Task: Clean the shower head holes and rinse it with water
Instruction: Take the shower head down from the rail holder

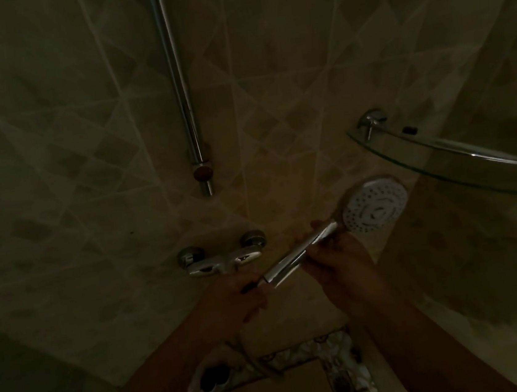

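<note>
The scene is very dim. A chrome hand shower [299, 254] is held slantwise in front of the tiled wall, and its round white spray face [375, 205] with several small holes points toward me at the upper right. My right hand [338, 259] grips the upper part of the handle just below the head. My left hand [242, 294] is closed around the lower end of the handle where the hose joins. The hose [245, 348] hangs down below my left hand.
A chrome mixer tap [222, 256] is fixed to the wall just left of the handle. A vertical chrome riser rail [180, 85] runs up the wall. A curved glass corner shelf [459, 157] juts out at the right. Patterned floor tiles [317, 356] lie below.
</note>
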